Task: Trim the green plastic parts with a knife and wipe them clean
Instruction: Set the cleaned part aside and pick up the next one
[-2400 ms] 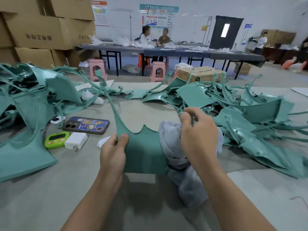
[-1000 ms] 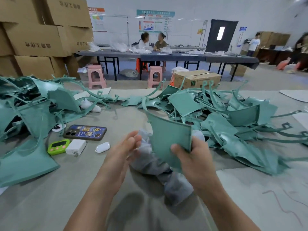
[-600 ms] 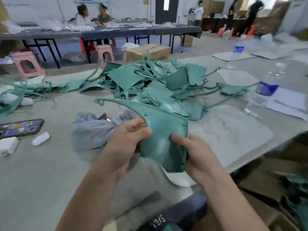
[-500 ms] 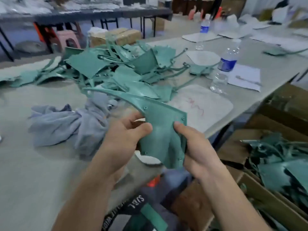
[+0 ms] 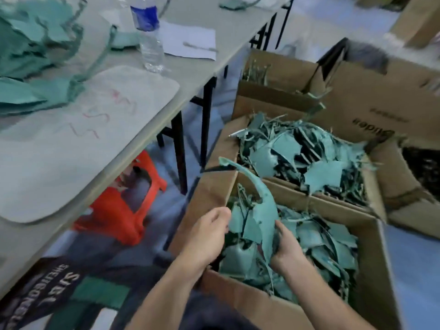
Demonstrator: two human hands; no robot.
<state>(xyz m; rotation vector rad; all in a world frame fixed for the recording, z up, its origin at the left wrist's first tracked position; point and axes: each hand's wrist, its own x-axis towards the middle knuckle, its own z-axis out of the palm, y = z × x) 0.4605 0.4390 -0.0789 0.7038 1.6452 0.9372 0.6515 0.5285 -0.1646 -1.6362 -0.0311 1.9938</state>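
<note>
Both hands are over the near brown cardboard box (image 5: 373, 263) on the floor beside the grey work surface (image 5: 202, 67), and between them is the green plastic part (image 5: 262, 217), a broad flat plate running out into a long curved horn. The right hand (image 5: 285, 251) is clamped on the plate's right edge, thumb up against it. The left hand (image 5: 207, 236) curls onto the left edge, and through the blur it looks like a pinch. A grip on each side makes sense for such an awkward, springy shape. Neither hand has a knife or cloth, so I'd judge this piece is heading in with the loose green plastic parts (image 5: 333, 248) filling the box. The plate stands nearly on edge, with its long axis rising from the wide end low between the hands. The horn's thin tip points up and away to the left, out over the box's flap. A second cardboard box (image 5: 373, 186) of green pieces sits just beyond.
</note>
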